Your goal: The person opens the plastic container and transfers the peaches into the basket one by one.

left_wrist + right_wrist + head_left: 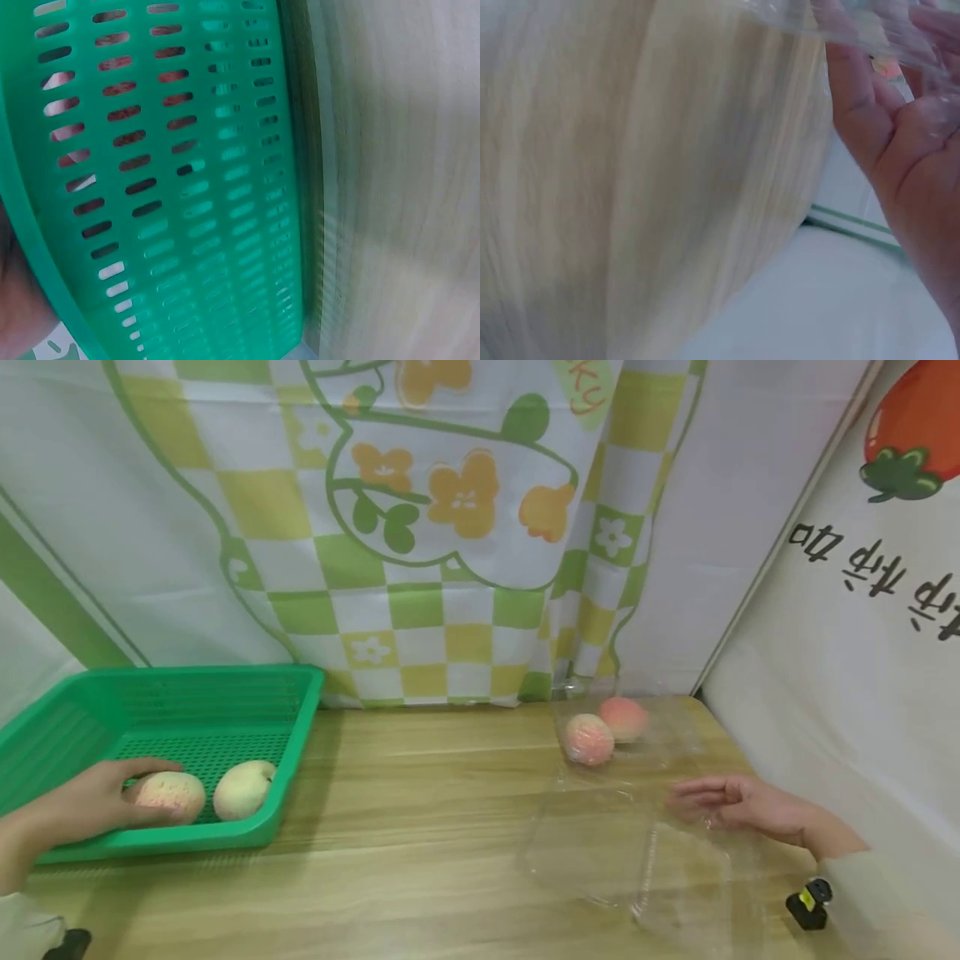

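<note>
In the head view my left hand (97, 802) grips a pale pink-yellow peach (171, 795) inside the green basket (296, 752). Another peach (243, 791) lies to the right of it, by the basket wall. My right hand (757, 810) is at a clear plastic container (592, 852), its fingers fairly straight; whether it bears on the plastic is hard to tell. Clear plastic also crosses the fingers (847, 82) in the right wrist view. Two pinker peaches, one nearer (588, 740) and one behind (624, 718), sit in clear plastic at the back right.
A wooden table (405, 793) carries the basket on the left and the plastic on the right. Behind it hangs a checked curtain (420, 610). A white wall covering (825, 693) borders the right side. The basket's slotted side (172, 180) fills much of the left wrist view.
</note>
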The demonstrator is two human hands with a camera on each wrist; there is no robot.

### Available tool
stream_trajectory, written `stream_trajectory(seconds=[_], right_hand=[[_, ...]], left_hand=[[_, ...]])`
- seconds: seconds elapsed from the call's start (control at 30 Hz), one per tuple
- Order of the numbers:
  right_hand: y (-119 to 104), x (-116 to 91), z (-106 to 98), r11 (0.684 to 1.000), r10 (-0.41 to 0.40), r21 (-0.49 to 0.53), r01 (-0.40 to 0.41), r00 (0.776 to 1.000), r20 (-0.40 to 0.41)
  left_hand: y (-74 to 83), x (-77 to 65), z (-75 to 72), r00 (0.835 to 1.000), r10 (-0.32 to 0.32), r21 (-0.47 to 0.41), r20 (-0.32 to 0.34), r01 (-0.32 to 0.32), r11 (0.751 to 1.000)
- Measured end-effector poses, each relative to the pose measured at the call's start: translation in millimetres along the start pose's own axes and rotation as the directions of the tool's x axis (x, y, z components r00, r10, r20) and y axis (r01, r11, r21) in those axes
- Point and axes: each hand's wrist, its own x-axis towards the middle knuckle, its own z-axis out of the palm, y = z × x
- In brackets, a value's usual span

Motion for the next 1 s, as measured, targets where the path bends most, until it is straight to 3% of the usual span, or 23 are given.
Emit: stream_trajectory(seconds=[0.2,0.4,0.67,0.83,1.0], right_hand=[[-6.6,-3.2,-8.7,0.993,0.047,-0.103,-0.051,0.998,-0.036],[-0.3,-13.1,-12.1,0.988,0.081,-0.121,-0.095,0.990,-0.120],[14.1,-29.4,-18.5,0.991,-0.019,-0.136,-0.010,0.977,-0.214],[14.0,-38.5,-22.9,0.991,-0.023,-0.130,-0.012,0.965,-0.260],[13.9,-45.3,-25.7,0.986,-0.001,-0.155,-0.055,0.939,-0.344]], left_hand=[[-4.1,1.9,1.8,0.997,-0.015,-0.016,0.073,0.016,1.000],[-3.1,7.5,3.6,0.997,0.012,-0.007,0.083,-0.011,1.000],[4.2,11.9,3.6,0.991,0.002,-0.029,0.131,0.002,1.000],[3.2,14.3,4.1,0.987,-0.020,-0.023,0.160,0.024,0.999],[0.2,18.1,3.5,0.984,-0.008,-0.017,0.176,0.011,1.000]])
